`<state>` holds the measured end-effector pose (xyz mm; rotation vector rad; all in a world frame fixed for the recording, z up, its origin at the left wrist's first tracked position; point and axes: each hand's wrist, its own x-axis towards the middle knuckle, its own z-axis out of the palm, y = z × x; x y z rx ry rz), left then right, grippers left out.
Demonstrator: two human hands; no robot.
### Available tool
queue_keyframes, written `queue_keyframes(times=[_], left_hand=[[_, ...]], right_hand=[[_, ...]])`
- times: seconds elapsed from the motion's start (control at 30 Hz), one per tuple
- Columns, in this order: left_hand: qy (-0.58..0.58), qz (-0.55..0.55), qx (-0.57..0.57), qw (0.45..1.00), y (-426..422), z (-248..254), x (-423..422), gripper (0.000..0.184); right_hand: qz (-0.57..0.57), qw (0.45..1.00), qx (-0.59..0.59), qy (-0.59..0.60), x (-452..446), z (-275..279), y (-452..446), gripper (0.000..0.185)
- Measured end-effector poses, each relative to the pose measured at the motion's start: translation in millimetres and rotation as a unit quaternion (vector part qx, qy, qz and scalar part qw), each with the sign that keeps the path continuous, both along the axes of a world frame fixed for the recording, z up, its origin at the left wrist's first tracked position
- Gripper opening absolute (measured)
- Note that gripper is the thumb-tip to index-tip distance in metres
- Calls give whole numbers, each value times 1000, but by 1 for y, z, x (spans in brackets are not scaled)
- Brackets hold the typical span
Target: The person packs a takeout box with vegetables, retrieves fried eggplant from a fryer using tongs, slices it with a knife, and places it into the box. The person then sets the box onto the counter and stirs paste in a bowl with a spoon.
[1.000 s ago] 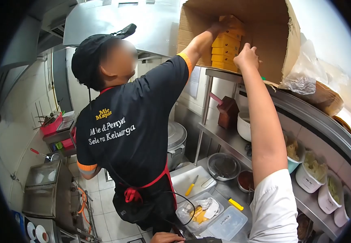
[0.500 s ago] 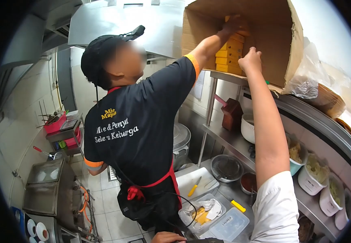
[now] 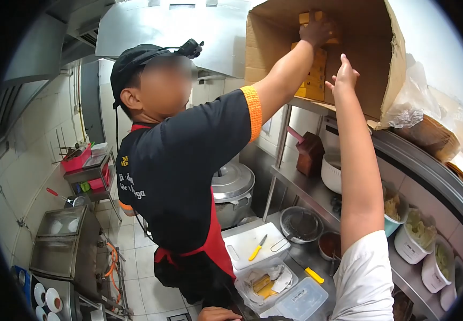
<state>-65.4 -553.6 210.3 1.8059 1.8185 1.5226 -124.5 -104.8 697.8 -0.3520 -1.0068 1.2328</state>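
My right hand [image 3: 345,77] is raised in front of a large cardboard carton [image 3: 368,64], its fingers apart and nothing in them. Inside the carton is a stack of small yellow boxes [image 3: 315,69]. A co-worker's hand [image 3: 317,31] is on the upper yellow boxes [image 3: 304,17], left of and above my right hand. Only the top of my left hand [image 3: 218,314] shows at the bottom edge; its fingers are mostly cut off, so its grip is hidden. Near it are a clear plastic tub [image 3: 245,286] with yellow pieces inside and a translucent lid [image 3: 307,297].
A co-worker in a black shirt [image 3: 188,144] stands close at left. Below the carton, a steel shelf holds white tubs [image 3: 413,247] of vegetables. On the counter are a white cutting board [image 3: 242,241], a yellow-handled knife [image 3: 258,249] and a strainer [image 3: 301,223]. A lidded pot [image 3: 234,182] stands behind.
My right hand's fingers have gone from bent together to spread. The co-worker has turned more toward the carton, and the stack's upper boxes look shifted under that hand. The view has moved slightly.
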Motion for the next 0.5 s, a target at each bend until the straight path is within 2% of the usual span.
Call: queue_keyframes(times=[0.03,0.13,0.23,0.33,0.43,0.5], left_hand=[[0,1,2,1000,1,-1,1,17],[1,4,7,1000,2,1,2,16],[5,5,11,1000,2,1,4,15],[11,6,16,1000,1,1,3,14],[17,9,29,999,-1,-4,4,13],[23,12,43,999,-4,-9,7,13]], right_hand=[[27,999,-14,11,4,2,-1,88],[70,997,-23,17,15,4,-10,80],[10,1000,3,-2,21,8,-9,76],[37,999,-16,-25,27,12,-5,85],[30,996,-19,-76,32,12,-2,83],[-5,996,-33,-85,29,9,-3,71]])
